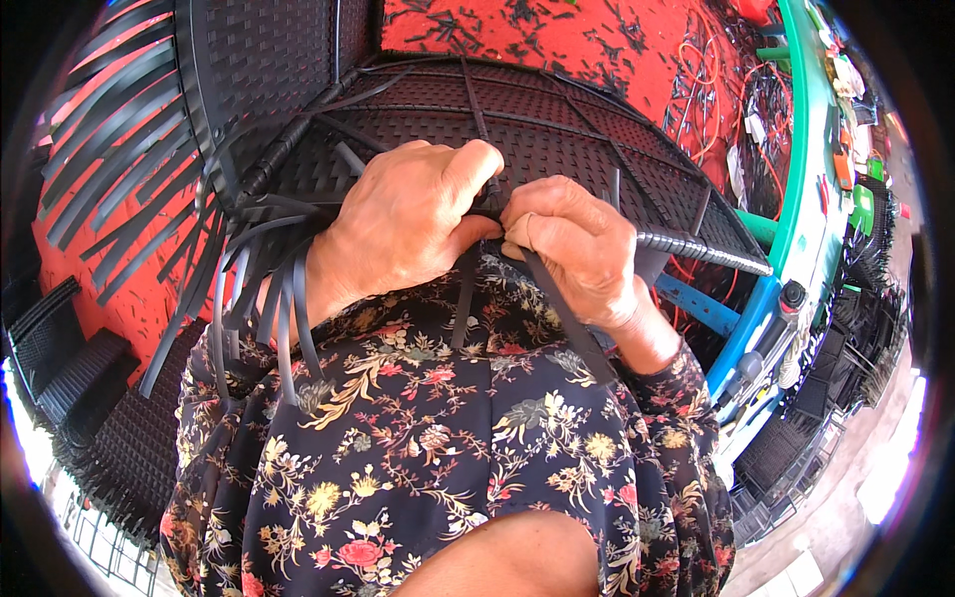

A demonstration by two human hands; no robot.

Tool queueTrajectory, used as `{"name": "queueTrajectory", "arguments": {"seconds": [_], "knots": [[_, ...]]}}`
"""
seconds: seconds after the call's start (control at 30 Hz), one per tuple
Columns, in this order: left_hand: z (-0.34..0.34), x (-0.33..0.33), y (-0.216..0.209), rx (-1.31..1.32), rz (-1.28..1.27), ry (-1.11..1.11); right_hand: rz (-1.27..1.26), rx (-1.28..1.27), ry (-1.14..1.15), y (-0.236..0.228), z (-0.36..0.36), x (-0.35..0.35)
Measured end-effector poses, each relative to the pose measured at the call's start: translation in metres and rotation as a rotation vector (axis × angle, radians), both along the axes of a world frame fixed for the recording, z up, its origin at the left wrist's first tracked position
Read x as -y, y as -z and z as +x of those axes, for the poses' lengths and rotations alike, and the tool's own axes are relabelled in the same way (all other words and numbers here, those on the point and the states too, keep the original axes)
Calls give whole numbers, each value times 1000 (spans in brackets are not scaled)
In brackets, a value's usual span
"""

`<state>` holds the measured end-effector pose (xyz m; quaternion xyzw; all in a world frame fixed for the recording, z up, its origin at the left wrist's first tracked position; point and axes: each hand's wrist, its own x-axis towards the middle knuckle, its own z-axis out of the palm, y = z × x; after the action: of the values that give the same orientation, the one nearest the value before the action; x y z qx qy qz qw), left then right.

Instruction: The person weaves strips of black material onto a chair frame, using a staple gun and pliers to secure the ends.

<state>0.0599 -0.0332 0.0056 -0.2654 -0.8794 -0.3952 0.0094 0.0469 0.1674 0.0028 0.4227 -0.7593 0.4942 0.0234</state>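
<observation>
In front of me stands a black woven chair frame [557,144], its flat strips laced over metal bars. My left hand [403,214] is closed at the frame's near edge, thumb and fingers pinching a dark strip there. Right beside it, my right hand [572,239] is closed on a black flat strip [562,308], whose loose end hangs down over my floral shirt. The two hands almost touch. Wrapped strip covers the frame's near bar [701,251] to the right of my right hand. Many loose strip ends [129,159] fan out at the left, some hanging over my left wrist.
Scraps of black strip lie on the red floor [637,50]. An orange cord [708,70] runs over it at the right. Beyond stands a green and blue bench [796,199] with tools on it. Dark woven pieces [109,398] are at the lower left.
</observation>
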Motion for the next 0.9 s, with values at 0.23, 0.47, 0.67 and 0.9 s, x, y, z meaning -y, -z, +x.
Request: {"name": "queueTrajectory", "arguments": {"seconds": [0.23,0.47,0.67,0.9], "knots": [[-5,0,-1,-8,-22,25,13,-81,137,0,17,9],[-9,0,8,-62,-7,57,-13,-35,137,-5,22,12],[-10,-2,8,-43,-30,44,0,-3,114,-10,24,12],[-12,-3,9,-64,-5,34,100,81,231,-12,-3,3]]}}
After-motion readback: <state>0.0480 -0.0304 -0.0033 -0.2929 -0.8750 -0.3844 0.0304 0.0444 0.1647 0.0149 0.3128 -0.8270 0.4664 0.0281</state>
